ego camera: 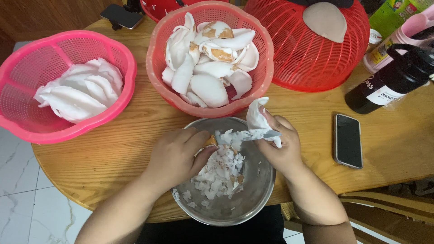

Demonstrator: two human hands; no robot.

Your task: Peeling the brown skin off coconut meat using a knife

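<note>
My left hand point(174, 156) is closed around the brownish handle of a small metal-bladed tool point(253, 135), whose blade points right. The blade lies against a white coconut piece point(257, 116) gripped in my right hand point(282, 147). Both hands hover over a steel bowl point(266, 180) holding several white and brown shavings point(221, 174). Just behind it, a salmon-pink basket point(156, 68) holds coconut pieces point(210, 58) with brown skin still on some. At the left, a bright pink basket point(18, 104) holds clean white pieces point(79, 92).
Everything sits on a round wooden table point(113, 144). A red basket point(307, 58) lies upside down at the back right. A phone point(348, 140) lies flat at the right, near a black bottle point(393, 81) and a pink bottle point(400, 38). Another phone point(121, 16) is at the back left.
</note>
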